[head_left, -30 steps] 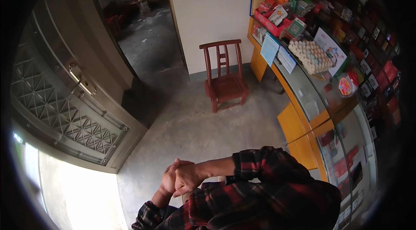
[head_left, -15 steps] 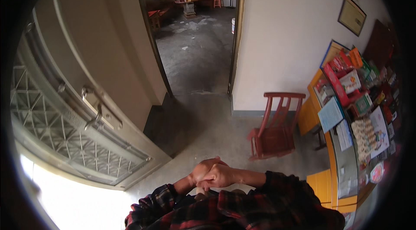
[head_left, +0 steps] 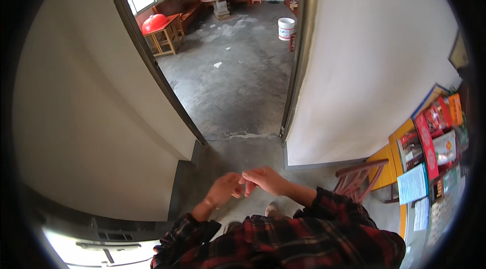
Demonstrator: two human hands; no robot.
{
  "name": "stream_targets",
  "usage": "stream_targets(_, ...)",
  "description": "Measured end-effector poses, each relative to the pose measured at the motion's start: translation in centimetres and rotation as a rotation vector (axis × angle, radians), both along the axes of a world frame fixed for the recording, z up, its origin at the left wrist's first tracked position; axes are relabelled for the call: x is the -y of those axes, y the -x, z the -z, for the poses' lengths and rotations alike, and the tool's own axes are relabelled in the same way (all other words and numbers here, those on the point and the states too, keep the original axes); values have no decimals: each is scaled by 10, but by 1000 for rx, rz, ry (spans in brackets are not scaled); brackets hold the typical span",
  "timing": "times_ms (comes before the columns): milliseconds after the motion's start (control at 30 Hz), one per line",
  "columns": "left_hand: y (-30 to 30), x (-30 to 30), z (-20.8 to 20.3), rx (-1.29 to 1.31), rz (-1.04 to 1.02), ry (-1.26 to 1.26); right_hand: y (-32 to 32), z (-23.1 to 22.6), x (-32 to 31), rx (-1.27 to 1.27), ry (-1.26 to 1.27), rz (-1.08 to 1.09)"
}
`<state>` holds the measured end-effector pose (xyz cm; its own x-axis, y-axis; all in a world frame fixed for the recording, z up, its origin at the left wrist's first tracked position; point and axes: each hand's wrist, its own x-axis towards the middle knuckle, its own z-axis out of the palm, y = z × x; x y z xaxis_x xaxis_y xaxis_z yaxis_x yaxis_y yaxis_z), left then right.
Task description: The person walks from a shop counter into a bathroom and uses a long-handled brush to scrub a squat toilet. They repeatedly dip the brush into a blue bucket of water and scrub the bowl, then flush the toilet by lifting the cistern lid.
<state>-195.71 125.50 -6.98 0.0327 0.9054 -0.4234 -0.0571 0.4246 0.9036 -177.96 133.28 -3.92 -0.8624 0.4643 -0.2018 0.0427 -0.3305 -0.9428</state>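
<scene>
In front of my chest, my left hand [head_left: 225,189] and my right hand [head_left: 267,181] meet at the fingertips. Fingers on both are loosely bent and apart, and I see no object in either one. Motion slightly blurs the left fingers. Dark red plaid sleeves [head_left: 338,209] cover my forearms up to near the wrists. Below the hands a light-coloured shoe [head_left: 272,209] shows on the concrete floor.
Ahead is a doorway, its right frame [head_left: 298,61] beside a white wall [head_left: 364,66]. Beyond stand a white bucket [head_left: 286,29], a wooden table with a red dome cover [head_left: 154,24] and a wooden bench [head_left: 177,8]. At right are a reddish wooden chair [head_left: 360,180] and a goods-laden yellow counter [head_left: 387,167].
My view has moved nearer the doorway; the metal door has mostly left the left side. The chair now sits farther right, partly behind my sleeve. My hands have loosened from a clasp to touching fingertips.
</scene>
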Motion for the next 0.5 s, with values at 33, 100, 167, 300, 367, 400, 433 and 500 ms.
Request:
stream_targets(33, 18, -8, 1, -14, -82, -33, 13, -2, -24, 26, 36, -39)
stream_targets(100, 62, -23, 8, -47, -251, -2, 38, -2, -63, 50, 40, -121)
stream_targets(167, 104, -40, 18, -26, -403, 47, 60, 2, -107, -6, -23, -217)
stream_targets(300, 183, -105, 45, -33, -553, 97, 106, 24, -199, 94, -96, -188)
stream_targets(367, 218, -160, 53, -29, -492, 60, 126, 32, -251, 168, -95, -128)
stream_targets(400, 236, -194, 52, -33, -474, 14, 137, 34, -277, 185, -82, -68)
stream_targets(433, 250, -227, 48, -13, -422, 14, 148, 36, -299, 211, -56, -19)
stream_targets(500, 264, -310, 38, 17, -329, -38, 165, 35, -346, 228, -42, 67)
